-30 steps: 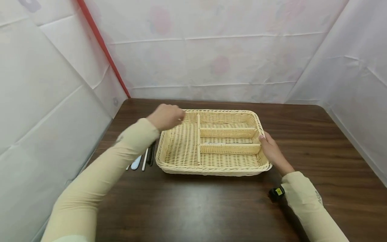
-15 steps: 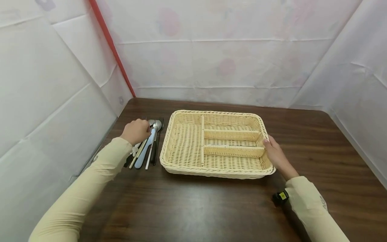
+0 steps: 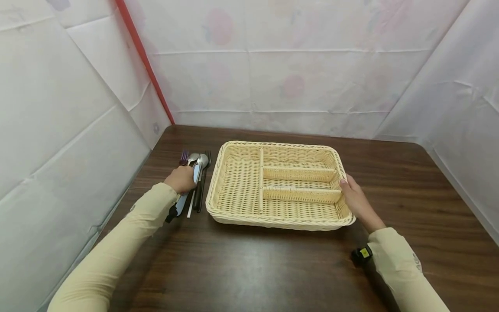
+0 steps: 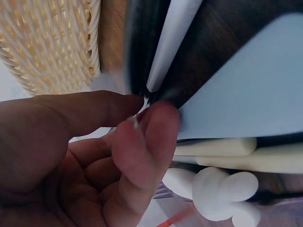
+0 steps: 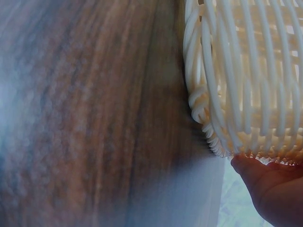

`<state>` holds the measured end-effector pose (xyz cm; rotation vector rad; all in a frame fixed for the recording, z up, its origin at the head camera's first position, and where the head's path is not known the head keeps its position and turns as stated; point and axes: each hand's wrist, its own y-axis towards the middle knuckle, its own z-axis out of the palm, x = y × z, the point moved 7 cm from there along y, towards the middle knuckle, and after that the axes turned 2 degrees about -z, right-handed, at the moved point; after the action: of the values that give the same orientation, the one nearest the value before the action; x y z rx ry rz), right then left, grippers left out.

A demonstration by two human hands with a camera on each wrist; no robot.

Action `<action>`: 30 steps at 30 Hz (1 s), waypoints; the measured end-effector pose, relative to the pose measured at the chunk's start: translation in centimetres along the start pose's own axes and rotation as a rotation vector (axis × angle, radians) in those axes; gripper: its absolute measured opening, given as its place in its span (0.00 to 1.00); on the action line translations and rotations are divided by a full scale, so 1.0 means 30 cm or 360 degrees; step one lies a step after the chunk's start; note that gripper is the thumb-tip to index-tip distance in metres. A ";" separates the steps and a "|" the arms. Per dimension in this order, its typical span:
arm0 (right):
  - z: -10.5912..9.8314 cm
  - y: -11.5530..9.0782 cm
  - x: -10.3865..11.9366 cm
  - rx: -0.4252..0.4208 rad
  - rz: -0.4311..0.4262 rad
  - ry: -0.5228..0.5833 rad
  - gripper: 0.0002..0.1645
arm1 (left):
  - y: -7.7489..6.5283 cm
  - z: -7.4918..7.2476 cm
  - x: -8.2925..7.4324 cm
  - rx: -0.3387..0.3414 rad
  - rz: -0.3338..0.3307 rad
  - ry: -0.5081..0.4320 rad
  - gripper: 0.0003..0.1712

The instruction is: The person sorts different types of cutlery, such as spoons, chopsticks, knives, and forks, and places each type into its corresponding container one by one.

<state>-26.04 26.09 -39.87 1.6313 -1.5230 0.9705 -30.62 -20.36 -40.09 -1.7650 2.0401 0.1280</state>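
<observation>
On the left of the table lies a row of cutlery, with my left hand [image 3: 182,180] over it. In the left wrist view, its thumb and fingertips pinch the thin metal neck of a white-handled spoon [image 4: 173,42]; the spoon's bowl [image 3: 202,160] shows beyond the hand in the head view. Close by lie a light-blue knife [image 4: 251,90], a black-handled fork [image 3: 208,159], a purple fork [image 3: 184,157] and another spoon [image 3: 193,157]. My right hand [image 3: 356,197] grips the right rim of a cream wicker basket [image 3: 260,182], thumb on top, other fingers mostly hidden.
Cream handles [image 4: 227,153] and a white flower-shaped handle [image 4: 213,194] lie beside the blue knife. Dividers [image 3: 300,173] split the basket into several compartments. The brown table [image 3: 249,264] meets white sheeting [image 3: 70,130] at the left and back.
My left hand has come from above the basket's left end, leftward and down to the cutlery, then slightly right onto the spoon. My right hand keeps its hold on the basket rim.
</observation>
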 end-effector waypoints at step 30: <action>-0.001 -0.001 -0.001 0.0013 0.0019 0.0010 0.33 | -0.057 -0.102 -0.068 -0.0300 -0.0009 0.0220 0.18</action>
<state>-26.02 26.14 -39.88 1.6251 -1.5281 0.9885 -29.59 -19.86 -36.21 -1.9415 2.1820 0.2083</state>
